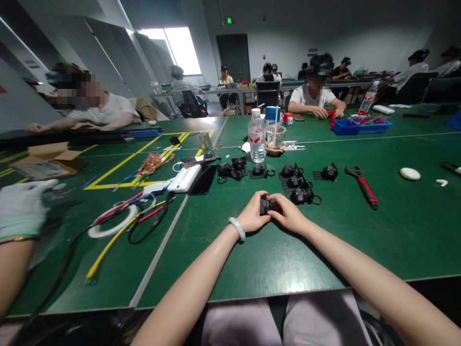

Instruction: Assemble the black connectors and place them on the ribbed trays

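Observation:
Both my hands meet over the green table (273, 250) a little beyond its near edge. My left hand (252, 215), with a pale bangle on the wrist, and my right hand (288, 214) pinch a small black connector part (265, 206) between their fingertips. Just beyond my right hand lies a cluster of similar black parts with cable loops (300, 188). More black parts (233, 169) sit further back to the left, and one single part (328, 172) lies to the right.
A red-handled adjustable wrench (363, 186) lies to the right, a water bottle (257, 135) and cup behind. A phone, white box, cables and tape roll (111, 223) lie left. A co-worker's gloved hand (21, 206) is at far left. Other people sit at tables behind.

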### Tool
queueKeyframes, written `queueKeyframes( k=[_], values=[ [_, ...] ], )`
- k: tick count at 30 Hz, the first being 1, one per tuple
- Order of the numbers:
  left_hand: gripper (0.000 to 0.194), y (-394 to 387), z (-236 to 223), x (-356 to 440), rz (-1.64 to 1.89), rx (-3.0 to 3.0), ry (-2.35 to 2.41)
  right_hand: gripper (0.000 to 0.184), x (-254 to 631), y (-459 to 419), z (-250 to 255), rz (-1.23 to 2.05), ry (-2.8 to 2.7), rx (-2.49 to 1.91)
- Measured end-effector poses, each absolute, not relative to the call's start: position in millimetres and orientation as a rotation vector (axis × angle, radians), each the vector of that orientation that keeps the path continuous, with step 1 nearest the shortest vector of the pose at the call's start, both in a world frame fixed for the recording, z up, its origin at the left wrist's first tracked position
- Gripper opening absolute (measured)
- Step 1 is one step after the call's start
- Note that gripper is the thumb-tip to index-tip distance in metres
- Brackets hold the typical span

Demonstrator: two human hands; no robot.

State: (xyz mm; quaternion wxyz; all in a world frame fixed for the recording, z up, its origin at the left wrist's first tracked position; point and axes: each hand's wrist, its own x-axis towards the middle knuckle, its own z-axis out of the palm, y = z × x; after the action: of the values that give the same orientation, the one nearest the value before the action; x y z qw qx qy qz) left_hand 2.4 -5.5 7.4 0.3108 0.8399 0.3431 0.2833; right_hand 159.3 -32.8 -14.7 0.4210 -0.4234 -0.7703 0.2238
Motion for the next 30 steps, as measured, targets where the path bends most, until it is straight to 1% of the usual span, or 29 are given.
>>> queueKeyframes(
  k=[22, 30],
  values=[
    [0.059, -3.8, 4.2, 1.1, 0.737, 2.223, 0.907, 0.030, 151.3, -34.3, -18.3, 0.349, -2.067, -1.186],
    [0.060, -3.3, 4.0, 0.7, 0.754, 2.218, 0.901, 0.030, 147.6, -33.2, -20.3, 0.334, -2.059, -1.249]
  ],
)
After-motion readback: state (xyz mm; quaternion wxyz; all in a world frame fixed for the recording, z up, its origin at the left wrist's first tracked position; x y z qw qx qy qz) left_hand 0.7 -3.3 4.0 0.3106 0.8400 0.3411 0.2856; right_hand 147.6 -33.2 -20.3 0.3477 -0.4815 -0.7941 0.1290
